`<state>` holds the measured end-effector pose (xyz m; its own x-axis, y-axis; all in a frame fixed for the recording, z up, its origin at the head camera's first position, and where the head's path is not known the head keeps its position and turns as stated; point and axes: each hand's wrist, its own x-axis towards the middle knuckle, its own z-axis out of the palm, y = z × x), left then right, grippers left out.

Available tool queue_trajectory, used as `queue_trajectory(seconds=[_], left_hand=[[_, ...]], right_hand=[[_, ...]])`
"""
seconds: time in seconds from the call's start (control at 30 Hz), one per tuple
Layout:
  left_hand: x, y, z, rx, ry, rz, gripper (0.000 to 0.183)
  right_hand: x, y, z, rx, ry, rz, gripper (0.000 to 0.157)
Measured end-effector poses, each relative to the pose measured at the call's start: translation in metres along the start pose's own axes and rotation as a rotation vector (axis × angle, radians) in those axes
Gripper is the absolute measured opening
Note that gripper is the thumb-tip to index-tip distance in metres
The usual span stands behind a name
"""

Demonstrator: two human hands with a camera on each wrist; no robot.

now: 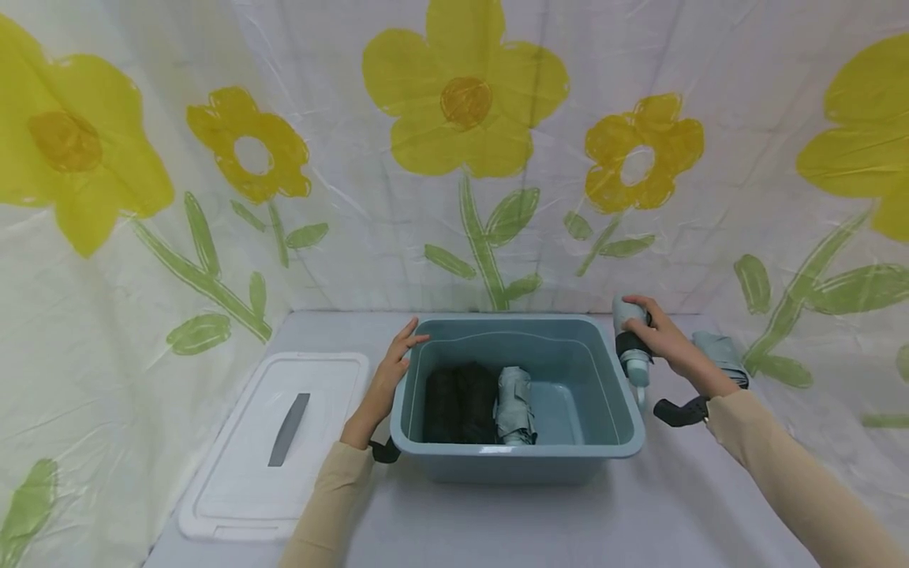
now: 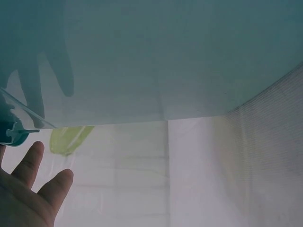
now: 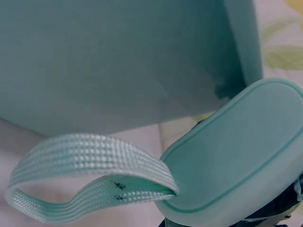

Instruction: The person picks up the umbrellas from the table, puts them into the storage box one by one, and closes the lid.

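Note:
My right hand [image 1: 660, 330] grips a folded pale-green umbrella [image 1: 635, 355] just outside the right rim of a blue-green storage bin [image 1: 514, 451]. The umbrella's handle points down; its rounded end and woven wrist strap [image 3: 90, 177] fill the lower part of the right wrist view. At the bin's left rim, my left hand [image 1: 389, 372] rests with fingers spread, seen also beside the bin wall in the left wrist view. Inside the bin, two black folded umbrellas [image 1: 460, 404] lie side by side at the left, with a pale grey-blue folded umbrella [image 1: 515, 406] alongside them.
Another pale blue folded umbrella [image 1: 720, 353] lies on the table right of the bin, partly hidden by my right forearm. A white lid [image 1: 234, 442] with a grey handle lies flat at the left. Behind the table hangs a flower-printed curtain [image 1: 341, 268].

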<state>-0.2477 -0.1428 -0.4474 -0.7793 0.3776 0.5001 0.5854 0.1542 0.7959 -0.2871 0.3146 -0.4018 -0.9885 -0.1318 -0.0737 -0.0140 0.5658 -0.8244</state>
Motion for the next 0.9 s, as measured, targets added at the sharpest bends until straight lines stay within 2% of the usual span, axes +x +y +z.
queue_trajectory(seconds=[0.2,0.43,0.7,0.9], left_hand=[[-0.001,0.000,0.001,-0.001,-0.001,0.000,0.039],[0.000,0.001,0.000,0.005,-0.004,0.004,0.040],[0.000,0.002,0.000,0.013,0.002,0.022,0.039],[0.000,0.000,0.000,0.026,0.005,0.033,0.038]], right_hand=[[-0.005,-0.009,-0.003,0.009,0.014,-0.039,0.061],[-0.007,-0.017,-0.009,0.012,0.024,-0.040,0.062],[-0.014,-0.032,-0.013,0.074,-0.023,-0.056,0.063],[-0.021,-0.050,-0.007,0.106,-0.090,-0.074,0.061]])
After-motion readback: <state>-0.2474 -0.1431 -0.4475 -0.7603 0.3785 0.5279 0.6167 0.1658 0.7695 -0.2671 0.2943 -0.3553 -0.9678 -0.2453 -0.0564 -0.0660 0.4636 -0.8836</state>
